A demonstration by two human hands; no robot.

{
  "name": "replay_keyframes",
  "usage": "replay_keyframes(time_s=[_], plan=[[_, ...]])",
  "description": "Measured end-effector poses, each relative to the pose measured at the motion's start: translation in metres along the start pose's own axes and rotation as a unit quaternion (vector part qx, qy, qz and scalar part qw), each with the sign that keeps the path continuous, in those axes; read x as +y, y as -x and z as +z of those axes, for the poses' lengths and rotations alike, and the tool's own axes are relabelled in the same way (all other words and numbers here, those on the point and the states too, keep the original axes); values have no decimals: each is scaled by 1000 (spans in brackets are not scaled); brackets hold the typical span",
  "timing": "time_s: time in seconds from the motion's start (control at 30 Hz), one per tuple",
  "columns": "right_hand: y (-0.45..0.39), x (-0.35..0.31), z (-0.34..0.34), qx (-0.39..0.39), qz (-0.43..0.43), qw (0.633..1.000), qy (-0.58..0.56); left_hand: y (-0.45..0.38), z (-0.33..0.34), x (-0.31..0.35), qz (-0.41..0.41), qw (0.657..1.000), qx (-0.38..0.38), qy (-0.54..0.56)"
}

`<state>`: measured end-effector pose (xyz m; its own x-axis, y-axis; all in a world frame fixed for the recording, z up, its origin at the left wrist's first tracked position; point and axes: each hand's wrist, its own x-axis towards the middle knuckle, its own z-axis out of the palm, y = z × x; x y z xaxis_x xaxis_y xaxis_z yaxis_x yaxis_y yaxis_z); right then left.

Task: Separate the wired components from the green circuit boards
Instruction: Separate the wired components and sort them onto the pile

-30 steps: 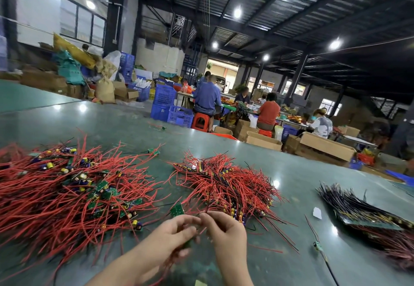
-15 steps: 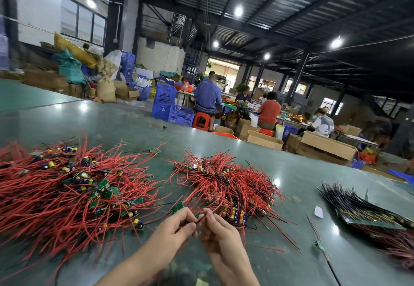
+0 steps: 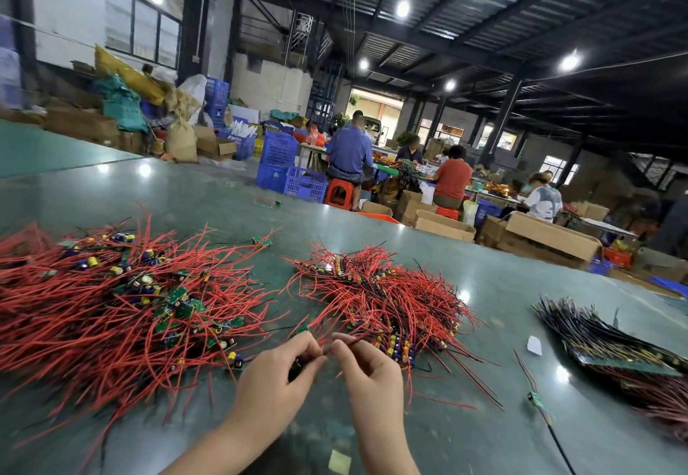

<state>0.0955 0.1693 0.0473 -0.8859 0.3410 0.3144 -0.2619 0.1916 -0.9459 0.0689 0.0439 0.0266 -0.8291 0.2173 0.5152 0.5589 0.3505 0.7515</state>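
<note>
Both hands meet low at the near edge of the glossy dark-green surface (image 3: 484, 288). Left hand (image 3: 273, 374): fingers curled, pinching a small flat green circuit board (image 3: 301, 328) that pokes up past the fingertips; something dark is tucked under the fingers, can't tell what. Right hand (image 3: 368, 370): thumb and forefinger pinched on a thin red insulated wire (image 3: 327, 316) right beside the board. The wire's long axis runs up and away from the hands toward the far right, into the middle heap.

Middle heap of red wires with small yellow and purple cylindrical parts (image 3: 379, 299): tangled, springy strands, ends splayed out in all directions, just beyond the hands.

Large heap of red wires mixed with green boards and capacitors (image 3: 111, 307): fills the left side of the surface, wire ends fanned outward, small rectangular boards lying at mixed angles.

Bundle of dark wires on long green board strips (image 3: 610, 340): toward the right edge, strands roughly parallel, tips pointing toward the far left.

Single small green board on a thin dark lead (image 3: 535, 398): lies alone near the right hand side, lead running toward the near edge. Small white paper scrap (image 3: 534, 345) beside it.

Behind the surface: seated people (image 3: 350, 154) at tables, blue plastic crates (image 3: 279, 162), brown cardboard boxes (image 3: 551, 232).
</note>
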Motion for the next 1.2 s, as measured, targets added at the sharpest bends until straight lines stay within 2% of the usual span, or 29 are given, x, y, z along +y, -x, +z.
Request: replay_keyframes(time_s=[0.2,0.37,0.43,0.53,0.6,0.67,0.77,0.87,0.97,1.07,1.2], plan=[[0,-1,1,-9,-6,999,36,2,5,1,7,1000,9,-1],[4,-3,6,0,-35,998,56,1,6,1,-28,997,35,57],[3,-1,5,26,-16,999,19,2,5,-2,-3,998,51,23],[3,5,5,45,90,988,-116,5,5,-2,32,998,48,-24],[4,9,9,45,141,974,-170,6,7,-1,22,999,40,-19],[5,10,12,41,156,967,-196,5,7,-1,-8,999,43,21],[6,9,14,50,83,990,-100,3,6,-2,-34,997,45,59],[7,10,15,59,15,998,-27,3,7,-2,-13,998,57,12],[9,7,16,61,48,989,-127,4,8,-1,3,998,70,-6],[7,6,13,101,146,948,-265,5,7,-3,16,997,65,-29],[0,4,5,146,140,943,-263,6,7,-1,38,995,59,-65]])
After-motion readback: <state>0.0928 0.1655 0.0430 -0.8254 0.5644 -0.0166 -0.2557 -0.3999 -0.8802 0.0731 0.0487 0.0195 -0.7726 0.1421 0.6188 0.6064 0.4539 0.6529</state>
